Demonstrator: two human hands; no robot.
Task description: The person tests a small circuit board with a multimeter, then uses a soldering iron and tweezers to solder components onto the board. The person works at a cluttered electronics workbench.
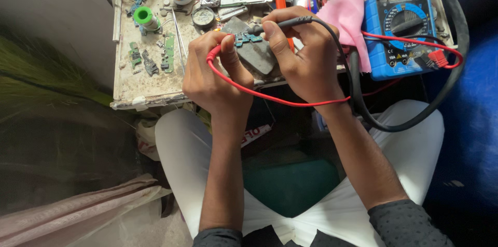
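Head view:
- We note the left hand [210,78] with its fingers closed around the red probe [213,54], its red lead looping near and off to the right.
- We note the right hand [306,55] with its fingers pinched on the black probe [282,23], which lies roughly left to right, tip pointing left.
- The small teal circuit board [248,38] rests on a dark grey pad [257,52] on the table [150,88], between the two hands and just beyond the fingertips.
- Both probe tips converge on the board: red from the left, black from the right. We cannot tell whether either tip touches it.
- We judge the left thumb to be nearer the board.
- The blue multimeter [399,34] sits at far right, both leads running to it.
- A pink cloth [346,16] lies just beside the meter.
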